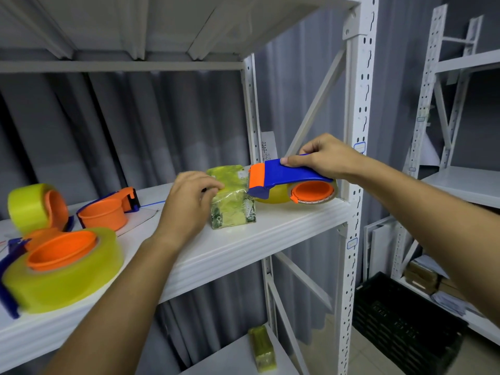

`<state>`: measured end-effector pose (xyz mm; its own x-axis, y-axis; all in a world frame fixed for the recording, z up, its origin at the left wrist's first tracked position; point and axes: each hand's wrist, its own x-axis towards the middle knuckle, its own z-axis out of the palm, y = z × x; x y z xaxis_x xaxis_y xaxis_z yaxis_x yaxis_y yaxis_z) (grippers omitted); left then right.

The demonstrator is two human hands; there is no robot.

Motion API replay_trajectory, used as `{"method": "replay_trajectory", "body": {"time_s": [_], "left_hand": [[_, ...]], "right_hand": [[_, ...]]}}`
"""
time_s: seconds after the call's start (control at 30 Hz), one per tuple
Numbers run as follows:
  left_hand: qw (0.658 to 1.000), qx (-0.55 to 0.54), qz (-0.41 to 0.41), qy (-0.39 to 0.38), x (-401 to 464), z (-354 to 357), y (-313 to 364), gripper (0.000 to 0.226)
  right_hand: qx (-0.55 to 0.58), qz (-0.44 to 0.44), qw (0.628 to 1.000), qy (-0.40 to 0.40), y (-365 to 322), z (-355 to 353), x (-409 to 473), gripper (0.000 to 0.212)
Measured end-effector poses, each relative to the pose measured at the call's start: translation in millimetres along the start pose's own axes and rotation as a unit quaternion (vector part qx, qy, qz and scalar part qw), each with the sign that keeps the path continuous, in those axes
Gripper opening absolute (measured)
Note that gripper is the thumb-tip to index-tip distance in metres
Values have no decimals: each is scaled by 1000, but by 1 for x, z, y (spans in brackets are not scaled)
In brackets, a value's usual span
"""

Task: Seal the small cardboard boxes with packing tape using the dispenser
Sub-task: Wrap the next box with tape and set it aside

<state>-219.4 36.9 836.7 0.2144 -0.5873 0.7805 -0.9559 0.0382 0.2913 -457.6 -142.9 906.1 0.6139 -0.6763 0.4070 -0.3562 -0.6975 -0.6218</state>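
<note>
Yellow tape wraps the one box (232, 197) on the white shelf (270, 234), which stands near the shelf's right end, just back from the front edge. I count four dispensers: the blue-and-orange one in my right hand (322, 158), an empty one (108, 209) further left along the shelf, and two loaded ones at the far left, one upright (38, 207) and one lying flat (62, 266) by the front edge. The flat one is cut off by the left border and blurred. A second wrapped box (262, 349) lies on the lower shelf (232, 358), and a black crate (405, 323) sits on the floor to the right.

My left hand (189, 201) is at the box's left side, its fingers curled onto the top left edge; motion blur hides the fingertips, but they look to be pinching the wrap there. My right hand clamps the handle of the dispenser (286, 182) from above, thumb pressed along its near side, the other fingers hidden behind the handle. The dispenser's orange blade end touches the box's upper right edge, and its roll rests on the shelf just right of the box, beside the corner post (357, 185). The box thus sits between my two hands. A paper tag behind the box is too small to read.
</note>
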Motion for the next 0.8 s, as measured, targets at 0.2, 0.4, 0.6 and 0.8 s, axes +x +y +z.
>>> {"method": "replay_trajectory", "body": {"time_s": [0.2,0.4,0.6,0.8], "left_hand": [[996,-62,-30,-50,-5,-6,-14,21],[994,-97,-51,-18,-1,-4,-14,24],[993,-96,-49,-38,3,-4,-19,17],[997,-69,-29,30,-2,4,-14,13]], "right_hand": [[-8,-8,1000,-2,5,-1,5,63],[3,-5,1000,-12,9,1,9,68],[16,-3,1000,-19,15,4,9,66],[22,-18,999,-25,13,1,6,72]]}}
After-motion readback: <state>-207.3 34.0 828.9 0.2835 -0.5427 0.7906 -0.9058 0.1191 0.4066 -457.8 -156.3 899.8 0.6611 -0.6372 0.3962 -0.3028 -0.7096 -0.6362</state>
